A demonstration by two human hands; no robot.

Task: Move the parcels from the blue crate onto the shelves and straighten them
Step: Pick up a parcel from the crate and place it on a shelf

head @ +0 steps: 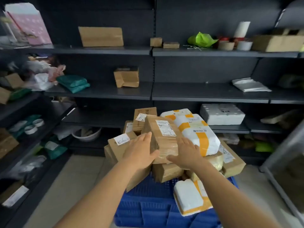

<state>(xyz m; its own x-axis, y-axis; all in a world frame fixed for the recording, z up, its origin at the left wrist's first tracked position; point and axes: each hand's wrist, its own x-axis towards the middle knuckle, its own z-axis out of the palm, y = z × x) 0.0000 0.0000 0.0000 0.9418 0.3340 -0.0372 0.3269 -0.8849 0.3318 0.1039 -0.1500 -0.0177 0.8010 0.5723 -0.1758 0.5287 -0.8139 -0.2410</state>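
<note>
A blue crate [148, 206] stands on the floor, heaped with brown cardboard parcels and white-and-yellow bagged parcels [195, 129]. On top of the heap lies a taped brown box [162, 139] with a white label. My left hand [141, 149] presses its left side and my right hand [187, 153] presses its right side, so both hands grip it. Another white-and-yellow parcel [189, 197] leans at the crate's front right. Dark shelves [197, 93] rise behind the crate.
The middle shelf holds a brown box [126, 77], green bags [74, 83] and a clear bag [250, 84]. The upper shelf [102, 50] carries a large flat box [101, 37], small boxes, tape rolls and a green bag. A white foam box [222, 114] sits lower right.
</note>
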